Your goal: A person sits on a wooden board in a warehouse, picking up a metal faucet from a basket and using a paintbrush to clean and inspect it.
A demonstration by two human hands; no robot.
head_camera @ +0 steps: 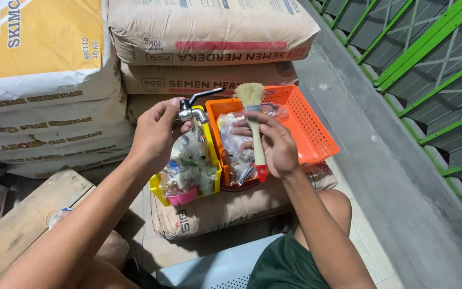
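1. Two bare hands meet at the centre of the frame above a pair of plastic baskets set on a stack of paper sacks.
2. At centre left, the left hand is closed around the body of a metal tap, its dark lever handle angled toward the upper right.
3. Just right of centre, the right hand grips a paintbrush by its pale wooden handle; the blond bristles point up, and the red handle tip shows below the fingers.
4. Brush bristles and tap lever sit just beside each other; whether they touch cannot be told.
5. Below the tap, a yellow basket holds clear packets of small parts.
6. Beside it, under the right hand, an orange basket holds more clear plastic bags at its near end.
7. Both baskets rest on a brown paper sack at lower centre, with more sacks stacked across the upper left and upper centre.
8. A wooden plank lies at lower left.
9. Green metal railing fills the upper right beside a grey concrete ledge.
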